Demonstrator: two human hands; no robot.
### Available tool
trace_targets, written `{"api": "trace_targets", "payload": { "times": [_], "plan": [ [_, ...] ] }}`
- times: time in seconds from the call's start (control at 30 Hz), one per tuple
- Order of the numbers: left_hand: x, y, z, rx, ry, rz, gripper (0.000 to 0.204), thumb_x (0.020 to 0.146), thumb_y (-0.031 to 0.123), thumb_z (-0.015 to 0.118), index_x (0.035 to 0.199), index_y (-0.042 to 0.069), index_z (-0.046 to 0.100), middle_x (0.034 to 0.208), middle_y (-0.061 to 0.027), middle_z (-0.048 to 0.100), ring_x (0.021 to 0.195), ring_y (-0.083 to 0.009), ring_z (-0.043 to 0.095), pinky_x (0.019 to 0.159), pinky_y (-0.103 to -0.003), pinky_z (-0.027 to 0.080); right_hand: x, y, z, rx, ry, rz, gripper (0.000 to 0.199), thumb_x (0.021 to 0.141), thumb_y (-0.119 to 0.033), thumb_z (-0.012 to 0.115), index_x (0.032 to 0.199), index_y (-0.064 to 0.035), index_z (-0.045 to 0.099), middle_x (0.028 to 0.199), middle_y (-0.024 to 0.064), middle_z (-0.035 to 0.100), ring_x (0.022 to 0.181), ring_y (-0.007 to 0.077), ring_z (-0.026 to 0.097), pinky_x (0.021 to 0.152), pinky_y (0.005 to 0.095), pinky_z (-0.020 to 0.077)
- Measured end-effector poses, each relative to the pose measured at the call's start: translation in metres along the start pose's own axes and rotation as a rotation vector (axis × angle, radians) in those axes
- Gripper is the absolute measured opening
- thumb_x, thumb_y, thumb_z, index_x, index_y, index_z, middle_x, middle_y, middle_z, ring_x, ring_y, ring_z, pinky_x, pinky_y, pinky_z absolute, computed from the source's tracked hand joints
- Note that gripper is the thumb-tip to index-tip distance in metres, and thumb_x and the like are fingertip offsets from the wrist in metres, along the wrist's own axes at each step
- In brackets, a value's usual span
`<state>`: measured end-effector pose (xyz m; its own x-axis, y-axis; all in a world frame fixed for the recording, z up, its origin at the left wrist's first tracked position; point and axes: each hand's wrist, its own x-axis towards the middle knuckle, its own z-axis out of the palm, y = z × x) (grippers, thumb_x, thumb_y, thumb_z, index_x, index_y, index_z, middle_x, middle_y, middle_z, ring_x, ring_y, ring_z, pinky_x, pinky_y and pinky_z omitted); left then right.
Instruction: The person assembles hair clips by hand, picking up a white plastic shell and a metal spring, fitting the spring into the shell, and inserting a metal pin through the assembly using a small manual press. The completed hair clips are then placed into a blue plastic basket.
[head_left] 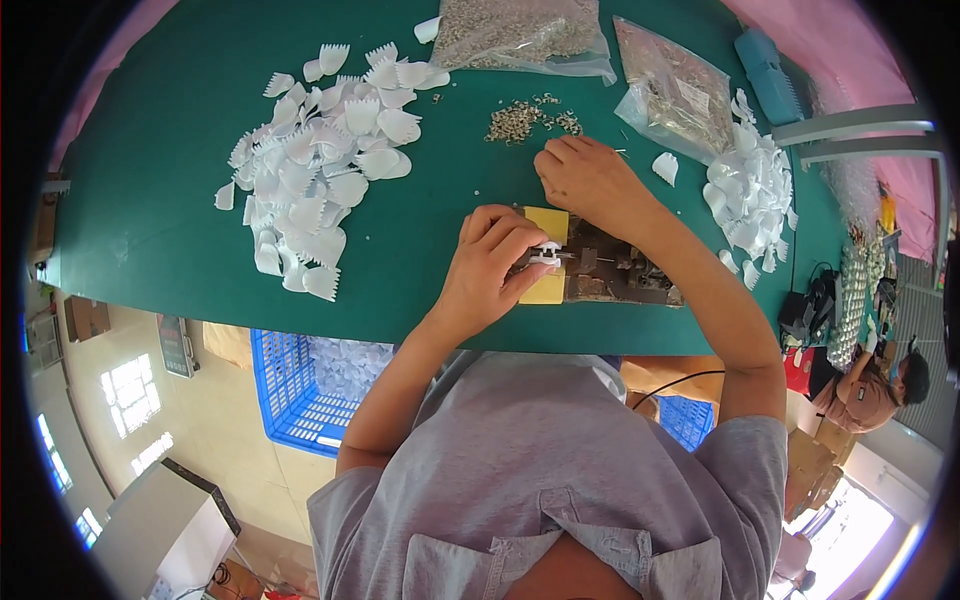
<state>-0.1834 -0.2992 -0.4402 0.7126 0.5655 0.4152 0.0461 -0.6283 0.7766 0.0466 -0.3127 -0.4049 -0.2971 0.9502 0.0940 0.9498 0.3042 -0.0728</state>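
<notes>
My left hand [492, 264] is closed in a pinch on a white plastic claw-clip piece [549, 254]. That piece sits against a small dark metal fixture [610, 268] with a yellow plate [543, 290] at the table's near edge. Beyond the fixture, my right hand [592, 180] has its fingers curled down close to the tabletop, just short of a pile of small metal parts [513, 122]. Its fingertips are partly hidden, so anything pinched there cannot be made out.
White toothed plastic pieces lie heaped on the left [318, 165] and in another heap [752, 195] on the right of the green table [150, 220]. Clear bags of metal parts [520, 38] stand at the back. A blue basket [290, 400] sits below the table; another person [862, 395] is at far right.
</notes>
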Motion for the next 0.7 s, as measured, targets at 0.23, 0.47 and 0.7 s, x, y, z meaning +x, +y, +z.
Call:
{"api": "trace_targets", "payload": {
  "times": [0.23, 0.47, 0.7],
  "plan": [
    [0.003, 0.004, -0.001, 0.004, 0.017, 0.012, 0.03, 0.081, 0.011, 0.085, 0.105, 0.006, 0.068, 0.106, -0.0089, 0.07, 0.11, -0.0337, 0.059, 0.091, -0.044, 0.05, -0.012, -0.005, -0.01, 0.688, 0.138, 0.372, 0.007, 0.098, -0.008, 0.066, 0.101, -0.0018, 0.066, 0.092, 0.0084, 0.064, 0.082, 0.0209, 0.065, 0.075, 0.0338, 0.0544],
    [0.003, 0.0, 0.002, 0.002, 0.028, -0.02, 0.032, 0.08, 0.015, 0.085, 0.106, 0.008, 0.069, 0.107, -0.005, 0.069, 0.113, -0.0293, 0.059, 0.096, -0.045, 0.045, -0.053, -0.074, -0.044, 0.856, 0.2, 0.384, 0.006, 0.094, -0.006, 0.072, 0.097, -0.0033, 0.067, 0.088, 0.0085, 0.065, 0.08, 0.0278, 0.064, 0.07, 0.0383, 0.0523],
    [0.002, 0.001, 0.002, 0.001, 0.024, -0.026, 0.033, 0.078, 0.014, 0.086, 0.107, 0.008, 0.069, 0.107, -0.0043, 0.069, 0.113, -0.0289, 0.059, 0.095, -0.045, 0.045, -0.058, -0.08, -0.028, 0.631, 0.292, 0.32, 0.01, 0.091, -0.005, 0.073, 0.097, -0.0055, 0.066, 0.09, 0.0087, 0.065, 0.085, 0.0315, 0.061, 0.078, 0.043, 0.0488]
  ]
}}
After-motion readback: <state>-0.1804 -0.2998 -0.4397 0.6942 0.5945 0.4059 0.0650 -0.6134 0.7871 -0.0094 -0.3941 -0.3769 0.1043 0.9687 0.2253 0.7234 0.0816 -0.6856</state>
